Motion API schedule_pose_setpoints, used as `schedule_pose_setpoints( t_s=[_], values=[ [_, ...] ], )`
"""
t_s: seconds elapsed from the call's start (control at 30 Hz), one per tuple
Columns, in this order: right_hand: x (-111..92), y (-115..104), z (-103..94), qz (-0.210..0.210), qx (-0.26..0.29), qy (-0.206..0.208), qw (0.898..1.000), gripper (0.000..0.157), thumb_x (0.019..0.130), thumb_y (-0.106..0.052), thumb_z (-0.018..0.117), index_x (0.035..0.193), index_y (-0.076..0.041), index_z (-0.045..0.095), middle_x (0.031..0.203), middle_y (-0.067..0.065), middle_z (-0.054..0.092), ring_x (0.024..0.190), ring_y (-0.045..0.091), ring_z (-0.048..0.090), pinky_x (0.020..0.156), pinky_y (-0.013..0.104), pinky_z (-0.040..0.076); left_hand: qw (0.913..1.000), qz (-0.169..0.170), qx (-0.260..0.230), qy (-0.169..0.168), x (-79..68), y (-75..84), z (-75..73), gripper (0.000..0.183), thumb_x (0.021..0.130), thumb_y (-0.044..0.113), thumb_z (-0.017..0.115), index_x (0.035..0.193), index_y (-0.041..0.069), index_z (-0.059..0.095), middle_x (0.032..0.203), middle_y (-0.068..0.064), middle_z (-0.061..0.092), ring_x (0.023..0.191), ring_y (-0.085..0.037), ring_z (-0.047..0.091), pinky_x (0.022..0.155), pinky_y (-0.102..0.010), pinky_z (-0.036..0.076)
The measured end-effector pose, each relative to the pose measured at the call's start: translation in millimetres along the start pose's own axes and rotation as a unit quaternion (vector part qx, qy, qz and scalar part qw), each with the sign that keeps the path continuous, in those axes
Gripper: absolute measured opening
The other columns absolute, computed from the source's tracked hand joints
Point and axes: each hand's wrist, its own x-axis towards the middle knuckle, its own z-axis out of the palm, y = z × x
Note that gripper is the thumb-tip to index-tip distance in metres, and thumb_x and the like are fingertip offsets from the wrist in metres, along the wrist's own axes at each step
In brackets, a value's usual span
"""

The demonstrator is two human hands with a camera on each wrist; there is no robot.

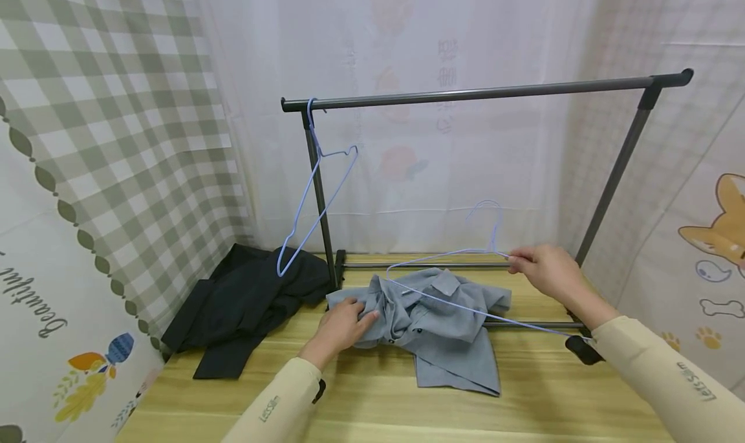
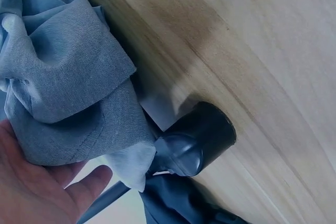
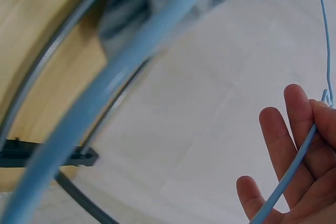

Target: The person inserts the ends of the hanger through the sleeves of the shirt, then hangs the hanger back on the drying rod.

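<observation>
A grey button-up shirt (image 1: 451, 320) lies bunched on the wooden table, across the lower bar of a clothes rack. My left hand (image 1: 343, 326) grips its left part; the cloth (image 2: 68, 72) partly hides the fingers in the left wrist view. With thumb and fingertips, my right hand (image 1: 547, 271) pinches a thin blue wire hanger (image 1: 442, 253) on its shoulder near the hook. The hanger's left corner is at the top of the shirt, and its lower wire crosses in front of the cloth. In the right wrist view, other fingers of the right hand (image 3: 299, 156) spread beside the wire.
The dark metal rack (image 1: 483, 96) stands over the shirt. Another blue hanger (image 1: 308, 191) hangs at the left end of its top rail. Black folded clothing (image 1: 250, 307) lies at the left on the table (image 1: 372, 410). Patterned curtains (image 1: 134, 107) surround the table.
</observation>
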Motion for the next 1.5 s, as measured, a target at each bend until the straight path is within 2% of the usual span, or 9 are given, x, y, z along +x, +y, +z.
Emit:
schedule_pose_setpoints(
  t_s=[0.2,0.43,0.63,0.8,1.0,1.17,1.3,1.4,1.5],
  values=[
    [7.6,-8.0,-17.1,0.013,0.008,-0.007,1.000,0.038,0.106,-0.022,0.049,0.129,0.006,0.061,0.098,0.010,0.075,0.100,0.040,0.066,0.063,0.035,0.047,1.0000,-0.001,0.005,0.001,0.7,-0.9,-2.1,0.057,0.102,0.051,0.048,0.133,0.006,0.063,0.138,-0.017,0.055,0.124,-0.036,0.054,0.095,-0.056,0.046],
    [13.3,3.7,0.9,0.001,-0.030,-0.007,1.000,0.027,0.101,-0.016,0.056,0.114,0.003,0.071,0.086,0.007,0.074,0.070,0.022,0.064,0.053,0.033,0.041,0.9998,-0.006,0.016,0.001,1.4,1.9,-2.6,0.057,0.102,0.052,0.047,0.131,0.006,0.064,0.137,-0.017,0.056,0.123,-0.035,0.055,0.096,-0.055,0.046],
    [6.2,-0.5,26.9,-0.004,-0.046,-0.021,0.999,0.023,0.099,-0.015,0.059,0.111,0.000,0.073,0.081,0.001,0.072,0.062,0.014,0.058,0.051,0.033,0.040,0.9957,-0.026,0.011,0.088,8.6,9.9,-3.6,0.046,0.103,0.047,0.048,0.120,0.010,0.070,0.119,-0.013,0.064,0.108,-0.033,0.062,0.089,-0.051,0.049],
    [-0.2,-2.0,43.3,-0.018,-0.046,-0.001,0.999,0.018,0.097,-0.013,0.062,0.104,-0.004,0.075,0.076,-0.003,0.070,0.058,0.011,0.053,0.050,0.033,0.039,0.9884,-0.046,-0.019,0.144,17.6,17.2,-8.8,0.052,0.102,0.054,0.044,0.099,0.011,0.074,0.098,-0.007,0.064,0.091,-0.028,0.063,0.080,-0.047,0.050],
    [-5.9,0.0,50.7,-0.024,-0.049,0.009,0.998,0.017,0.096,-0.012,0.063,0.104,-0.005,0.076,0.076,-0.002,0.070,0.054,0.010,0.049,0.047,0.031,0.036,0.9897,-0.047,-0.050,0.125,21.8,19.3,-12.6,0.047,0.097,0.045,0.060,0.062,0.014,0.053,0.069,-0.002,0.052,0.061,-0.018,0.050,0.058,-0.036,0.041],
    [-4.1,2.4,37.6,-0.007,-0.050,0.015,0.999,0.022,0.099,-0.014,0.059,0.108,-0.002,0.074,0.081,0.005,0.073,0.057,0.014,0.056,0.045,0.032,0.037,0.9890,-0.052,-0.033,0.134,19.1,19.1,-16.2,0.034,0.096,0.030,0.066,0.066,0.016,0.057,0.071,-0.001,0.055,0.066,-0.020,0.055,0.067,-0.042,0.043],
    [0.2,1.8,26.0,-0.007,-0.056,0.027,0.998,0.021,0.099,-0.016,0.058,0.106,-0.004,0.075,0.083,0.006,0.074,0.066,0.021,0.065,0.046,0.033,0.039,0.9844,-0.075,-0.020,0.158,18.9,21.2,-24.8,0.028,0.097,0.023,0.064,0.070,0.016,0.060,0.063,0.000,0.056,0.057,-0.019,0.054,0.059,-0.039,0.043],
    [1.5,-2.7,24.7,-0.020,-0.056,0.028,0.998,0.019,0.099,-0.014,0.059,0.102,-0.005,0.075,0.081,0.005,0.074,0.064,0.020,0.064,0.048,0.033,0.039,0.9798,-0.075,-0.024,0.184,21.7,25.6,-32.0,0.019,0.097,0.013,0.059,0.083,0.015,0.072,0.061,-0.003,0.059,0.048,-0.018,0.049,0.046,-0.032,0.034],
    [0.5,-11.4,30.8,-0.033,-0.057,0.035,0.997,0.017,0.098,-0.013,0.061,0.102,-0.005,0.076,0.080,0.004,0.073,0.063,0.017,0.064,0.049,0.034,0.042,0.9757,-0.062,-0.033,0.207,25.2,33.4,-37.1,0.028,0.094,0.008,0.052,0.105,0.017,0.077,0.072,-0.005,0.068,0.046,-0.017,0.047,0.044,-0.029,0.030]
  ],
)
